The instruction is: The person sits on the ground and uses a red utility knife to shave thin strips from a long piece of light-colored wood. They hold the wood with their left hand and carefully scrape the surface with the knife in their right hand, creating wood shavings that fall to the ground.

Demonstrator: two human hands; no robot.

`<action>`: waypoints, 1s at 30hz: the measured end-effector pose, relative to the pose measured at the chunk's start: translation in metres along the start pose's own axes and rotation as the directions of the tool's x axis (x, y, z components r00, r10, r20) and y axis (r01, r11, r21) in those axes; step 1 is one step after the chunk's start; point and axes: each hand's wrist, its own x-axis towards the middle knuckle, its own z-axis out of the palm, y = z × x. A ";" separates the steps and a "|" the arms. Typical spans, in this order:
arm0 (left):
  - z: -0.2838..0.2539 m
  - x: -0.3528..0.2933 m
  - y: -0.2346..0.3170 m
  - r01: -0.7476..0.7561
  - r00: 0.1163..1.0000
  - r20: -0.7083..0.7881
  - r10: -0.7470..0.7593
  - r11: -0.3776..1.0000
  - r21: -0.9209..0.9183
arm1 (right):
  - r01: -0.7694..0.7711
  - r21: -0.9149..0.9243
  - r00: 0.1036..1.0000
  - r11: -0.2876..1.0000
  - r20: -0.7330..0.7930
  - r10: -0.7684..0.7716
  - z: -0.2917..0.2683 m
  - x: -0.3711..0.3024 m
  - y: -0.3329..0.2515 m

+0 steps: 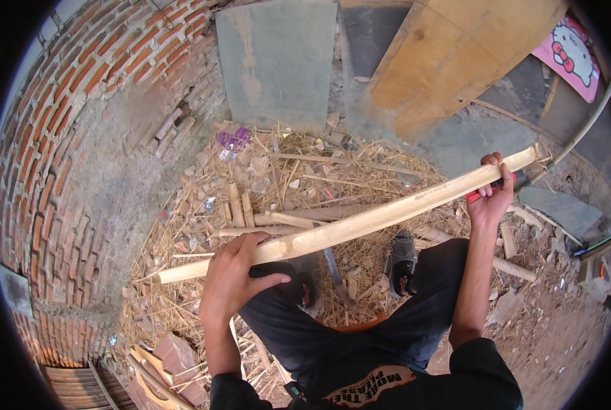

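Note:
A long, pale split bamboo strip (360,222) slants across in front of me, its right end higher in view and farther away. Near its left end, my left hand (234,277) curls its fingers over the strip, the thumb sticking out along the near side. My right hand (495,193) is closed around the strip close to the right end. A red and black object (472,196), perhaps a tool handle, shows in the same hand; most of it is hidden. Below the strip, a long dark blade-like tool (334,270) lies on the ground between my feet.
Straw, rubble and bamboo offcuts (237,205) litter the ground ahead. A worn brick wall (66,171) rises at left. Grey panels (278,65) and a brown board (449,55) lean at the back. A pink panel (572,58) is at far right; broken bricks (179,355) lie lower left.

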 end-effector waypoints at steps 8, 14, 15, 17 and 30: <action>0.002 -0.013 0.003 -0.056 0.985 0.151 0.080 0.986 -0.155 | -0.063 0.001 0.997 0.998 -0.050 0.063 0.017 0.002 -0.017; 0.034 -0.037 0.029 0.149 0.981 0.177 -0.074 0.878 -0.455 | -0.050 -0.262 0.995 0.964 -0.094 0.027 0.044 -0.017 -0.006; 0.039 -0.040 0.038 0.134 0.988 0.130 -0.085 0.888 -0.439 | -0.051 -0.315 0.994 0.948 -0.111 0.017 0.039 -0.022 -0.001; 0.048 -0.041 0.052 0.137 0.990 0.097 -0.106 0.901 -0.413 | -0.063 -0.443 0.978 0.894 -0.204 -0.033 0.031 -0.036 0.010; 0.083 -0.026 0.089 0.168 0.982 0.026 -0.186 0.812 -0.559 | -0.229 -0.708 0.963 0.668 -0.066 0.261 0.086 -0.107 0.081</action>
